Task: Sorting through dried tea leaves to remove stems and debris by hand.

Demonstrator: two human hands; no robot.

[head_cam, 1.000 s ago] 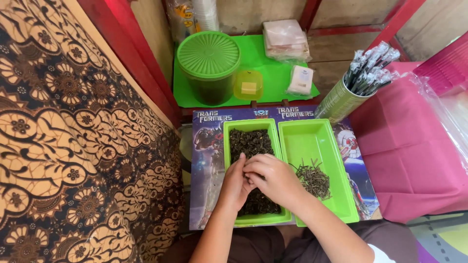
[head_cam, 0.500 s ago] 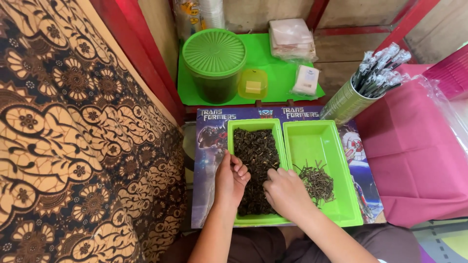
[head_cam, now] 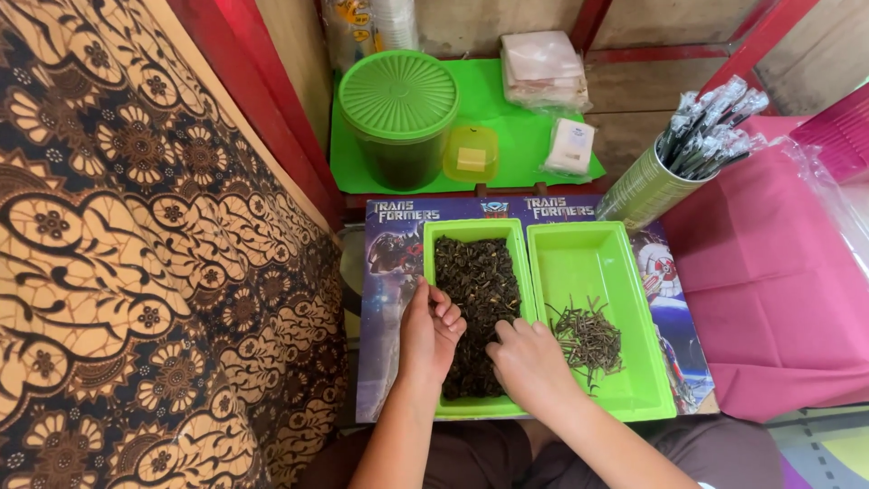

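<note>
On the picture board sit two green trays side by side. One tray (head_cam: 477,237) is full of dark dried bits (head_cam: 478,285), small and crumbly. The other tray (head_cam: 588,263) holds a little pile of thin sticks (head_cam: 588,337). The left hand (head_cam: 429,330) is curled loosely at the bits' edge, and I cannot tell if it pinches any. The right hand (head_cam: 528,362) lies flat on the bits, fingers spread. Half a second ago, the hands were closer together.

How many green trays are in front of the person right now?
2. The left tray, full of dark dried bits, has the left hand on its edge and the right hand in it. The right tray alongside holds a small stick pile.
</note>
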